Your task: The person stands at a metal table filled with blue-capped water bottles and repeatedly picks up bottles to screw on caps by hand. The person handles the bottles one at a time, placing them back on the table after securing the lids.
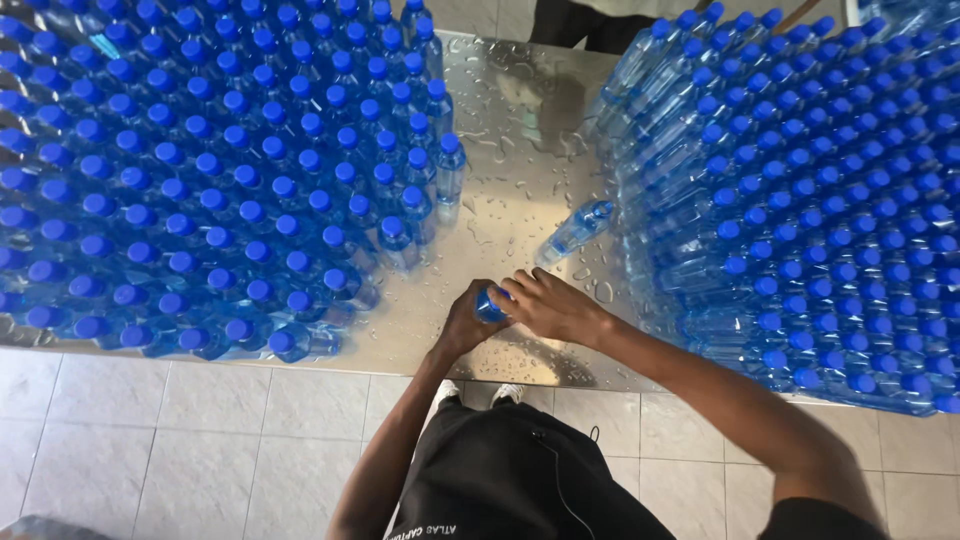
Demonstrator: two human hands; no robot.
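Currently, one item in hand: a clear plastic bottle with a blue cap (490, 303), held between both of your hands over the wet steel surface (520, 150), near its front edge.

- Left hand (463, 322): grip wrapped around the bottle's body from the left, fingers pressed together on it.
- Right hand (550, 306): grip closed over the cap end from the right, fingertips on the blue cap. Whether you are turning the cap or only steadying it cannot be told.
- One loose bottle (575, 231): lying tilted on the surface between the two masses, just beyond your hands, apart from them.
- Left block of bottles (220, 170): upright, capped, packed in close rows, filling the left of the surface to its front edge.
- Right block of bottles (810, 220): capped, densely packed, caps leaning toward the camera, filling the right side.
- Water droplets (500, 140): scattered over the bare strip of surface between the blocks.

Progress, as a judgement: you are working bottle by bottle, and most stock already sits in one block or the other. Which block counts as done cannot be told. Left to handle for certain: the bottle in your grip and the loose one beside it.
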